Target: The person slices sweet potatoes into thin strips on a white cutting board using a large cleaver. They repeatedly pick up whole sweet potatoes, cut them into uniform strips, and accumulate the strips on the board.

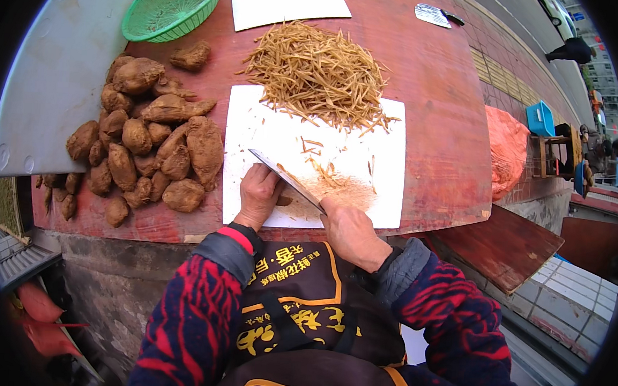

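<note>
My right hand grips the handle end of a knife, probably a cleaver, whose blade slants up and left across a white cutting board. Close against the blade, my left hand presses down with bent fingers on a brown piece of root, mostly hidden by the hand and blade. A few cut strips lie on the board beyond the blade. A large heap of brown strips covers the board's far edge and the red table behind it.
Many brown, earthy tubers are piled on the red table at left. Behind them sits a green plastic basket, beside a pale lid-like panel. Another white board and a second cleaver lie at the far side.
</note>
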Motion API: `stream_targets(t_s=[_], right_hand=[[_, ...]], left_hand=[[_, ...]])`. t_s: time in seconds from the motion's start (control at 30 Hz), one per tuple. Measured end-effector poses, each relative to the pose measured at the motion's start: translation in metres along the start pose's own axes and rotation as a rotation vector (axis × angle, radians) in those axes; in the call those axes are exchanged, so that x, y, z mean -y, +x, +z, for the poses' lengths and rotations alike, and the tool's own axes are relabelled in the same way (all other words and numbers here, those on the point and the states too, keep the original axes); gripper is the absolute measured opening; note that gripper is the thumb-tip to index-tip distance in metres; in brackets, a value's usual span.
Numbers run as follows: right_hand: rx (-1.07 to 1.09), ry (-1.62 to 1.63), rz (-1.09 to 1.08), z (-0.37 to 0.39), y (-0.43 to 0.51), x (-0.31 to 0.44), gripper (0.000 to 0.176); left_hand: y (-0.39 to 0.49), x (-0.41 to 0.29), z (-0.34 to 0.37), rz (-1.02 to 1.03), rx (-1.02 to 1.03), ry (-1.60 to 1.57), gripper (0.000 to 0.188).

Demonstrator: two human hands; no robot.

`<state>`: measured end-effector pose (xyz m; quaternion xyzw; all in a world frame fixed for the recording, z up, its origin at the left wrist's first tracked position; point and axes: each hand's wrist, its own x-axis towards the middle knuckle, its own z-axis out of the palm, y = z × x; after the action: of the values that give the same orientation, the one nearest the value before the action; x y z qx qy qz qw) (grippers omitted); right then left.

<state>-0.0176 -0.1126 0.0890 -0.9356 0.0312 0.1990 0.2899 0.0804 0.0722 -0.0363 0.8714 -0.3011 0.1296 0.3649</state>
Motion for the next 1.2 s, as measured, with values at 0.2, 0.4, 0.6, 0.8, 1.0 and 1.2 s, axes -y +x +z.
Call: stream_targets(t_s=[0.2, 0.4, 0.6, 0.8, 1.0, 1.2], right_hand=[[0.006, 0.033, 0.056, 0.004, 0.003, 0.003, 0.011], [0.006, 0.063, 0.042, 0.000, -0.006, 0.002, 0.011], [0.005, 0.077, 0.078, 0.004, -0.005, 0.003, 0.011], [-0.037, 0.073, 0.058, 0.012, 0.007, 0.005, 0.012], [-0.033, 0.082, 0.022, 0.007, 0.006, -0.002, 0.011], [0.006, 0.024, -0.003, 0.003, 0.013, -0.005, 0.012]], left_hand=[[0.001, -0.001, 0.002, 0.008, -0.019, -0.002, 0.028], [0.001, 0.000, 0.001, 0.006, 0.027, 0.003, 0.029], [0.000, 0.002, 0.001, 0.019, -0.002, -0.015, 0.033], [-0.001, 0.002, 0.002, 0.004, 0.022, -0.033, 0.034], [-0.002, 0.003, 0.002, 0.021, 0.029, -0.011, 0.034], [-0.003, 0.004, 0.002, 0.003, 0.042, 0.001, 0.035]])
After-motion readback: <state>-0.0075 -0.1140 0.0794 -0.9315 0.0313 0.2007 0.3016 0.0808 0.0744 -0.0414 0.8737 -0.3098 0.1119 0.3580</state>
